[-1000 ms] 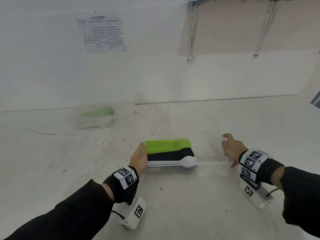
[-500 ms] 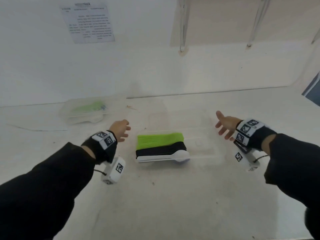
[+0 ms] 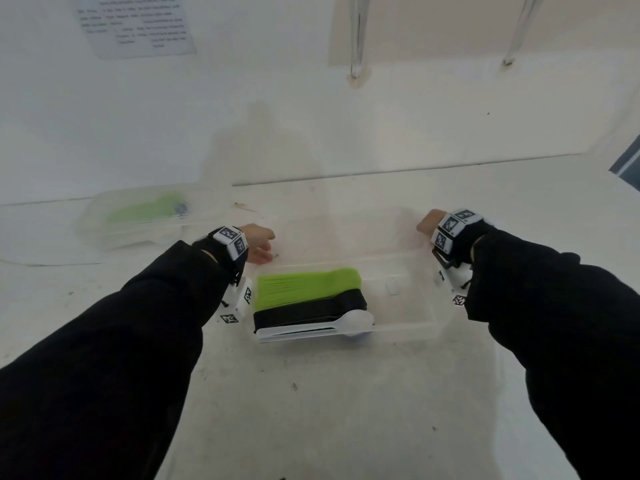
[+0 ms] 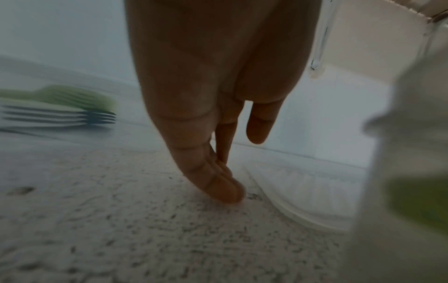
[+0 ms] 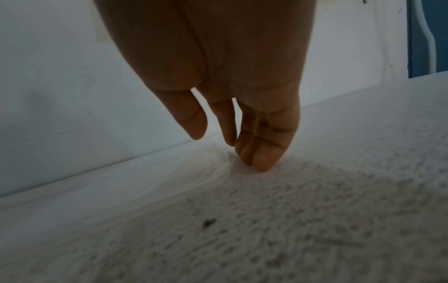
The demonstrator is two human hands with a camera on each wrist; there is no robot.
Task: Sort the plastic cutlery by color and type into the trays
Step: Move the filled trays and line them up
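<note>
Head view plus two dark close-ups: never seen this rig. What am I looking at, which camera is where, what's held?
No robot here: a person in black sleeves wears tagged wristbands and three cameras. The wide picture comes from the head; each close-up looks along one hand from its wrist.

On the white table sits a clear tray holding green cutlery, black cutlery and a white spoon in rows. A second clear tray, far left, holds more green pieces.

The left hand and right hand flank the near tray's far end. Both have straight fingers with tips down at the table by clear plastic edges. Neither holds anything.
</note>
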